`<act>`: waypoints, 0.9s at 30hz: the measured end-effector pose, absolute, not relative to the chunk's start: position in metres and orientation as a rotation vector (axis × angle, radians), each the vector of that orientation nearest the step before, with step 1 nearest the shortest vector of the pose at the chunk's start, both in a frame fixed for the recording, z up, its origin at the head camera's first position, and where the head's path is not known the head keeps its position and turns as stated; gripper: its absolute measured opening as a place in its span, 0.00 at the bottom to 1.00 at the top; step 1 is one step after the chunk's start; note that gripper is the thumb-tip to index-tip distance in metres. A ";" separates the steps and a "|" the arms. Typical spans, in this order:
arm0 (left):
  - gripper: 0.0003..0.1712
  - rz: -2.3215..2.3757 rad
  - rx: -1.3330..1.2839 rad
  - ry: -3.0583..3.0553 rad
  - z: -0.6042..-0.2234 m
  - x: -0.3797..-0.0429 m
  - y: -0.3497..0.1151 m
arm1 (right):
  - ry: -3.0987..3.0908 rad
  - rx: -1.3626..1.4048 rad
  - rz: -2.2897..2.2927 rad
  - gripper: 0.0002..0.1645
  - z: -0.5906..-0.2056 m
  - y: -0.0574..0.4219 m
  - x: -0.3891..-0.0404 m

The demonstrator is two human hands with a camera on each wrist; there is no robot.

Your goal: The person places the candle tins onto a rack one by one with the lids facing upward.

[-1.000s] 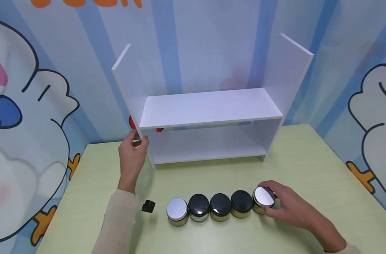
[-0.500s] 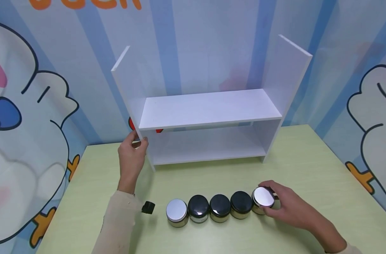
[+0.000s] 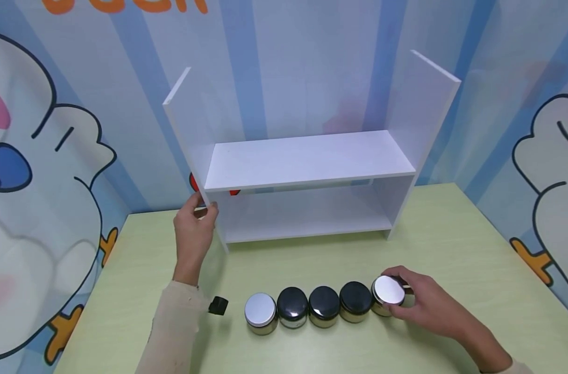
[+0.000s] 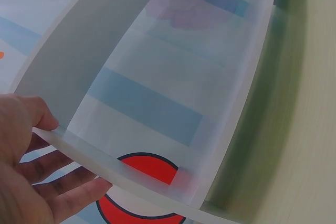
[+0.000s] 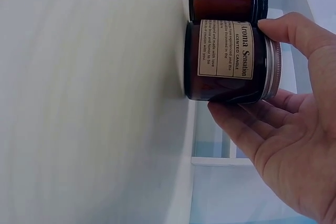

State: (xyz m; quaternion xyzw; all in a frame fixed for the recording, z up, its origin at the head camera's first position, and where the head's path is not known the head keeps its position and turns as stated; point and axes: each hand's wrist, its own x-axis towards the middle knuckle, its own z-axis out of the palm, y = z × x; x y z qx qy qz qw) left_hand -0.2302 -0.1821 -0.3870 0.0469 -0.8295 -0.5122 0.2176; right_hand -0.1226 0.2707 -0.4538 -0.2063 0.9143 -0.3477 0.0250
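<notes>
A white two-tier shelf (image 3: pixel 307 160) stands toward the back of the table. At its left side panel my left hand (image 3: pixel 194 228) holds the front edge, thumb on the inner side and fingers outside, as the left wrist view also shows. Near the front, my right hand (image 3: pixel 426 304) grips a silver-lidded scented candle jar (image 3: pixel 388 292) at the right end of a row. In the right wrist view this candle jar (image 5: pixel 226 61) is dark amber with a paper label, standing on the table. Beside it are black-lidded jars (image 3: pixel 323 304), and a silver-lidded jar (image 3: pixel 260 311) ends the row at the left.
The light-green table (image 3: pixel 302 353) meets a wall (image 3: pixel 307 62) with blue stripes and cartoon figures close behind the shelf. A small black cube-shaped piece (image 3: pixel 218 305) sits at the left sleeve. The shelf's tall right panel (image 3: pixel 424 104) rises above its upper board.
Both hands keep their places, the left on the shelf panel and the right on the candle jar. Only a slight shift of the head view shows.
</notes>
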 end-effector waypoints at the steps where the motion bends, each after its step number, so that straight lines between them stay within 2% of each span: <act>1: 0.24 -1.419 0.131 -2.297 -0.387 -0.230 -0.182 | 2.828 -0.638 -1.078 0.31 -0.454 0.271 -0.123; 27: 0.24 -1.420 0.126 -2.290 -0.387 -0.230 -0.182 | 2.721 -0.675 -1.283 0.29 -0.456 0.272 -0.127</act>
